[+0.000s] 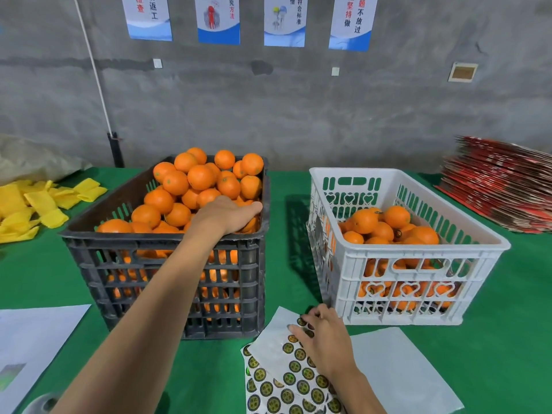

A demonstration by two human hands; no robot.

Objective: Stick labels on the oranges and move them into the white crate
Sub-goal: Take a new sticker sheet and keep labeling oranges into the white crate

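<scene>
A black crate (167, 264) heaped with oranges (191, 180) stands left of centre on the green table. My left hand (230, 215) reaches into its right front corner and curls over an orange (252, 225) there. A white crate (418, 282) on the right holds several oranges (388, 225). In front, a sheet of round gold-and-black labels (286, 383) lies on the table. My right hand (322, 336) rests on that sheet, its fingertips bent down on a label near the top edge; whether a label is pinched is hidden.
Yellow foam sleeves (38, 204) lie at the far left. A stack of red flat cartons (501, 183) sits at the far right. White paper sheets lie at the near left (35, 333) and near right (403, 372). A grey wall with posters stands behind.
</scene>
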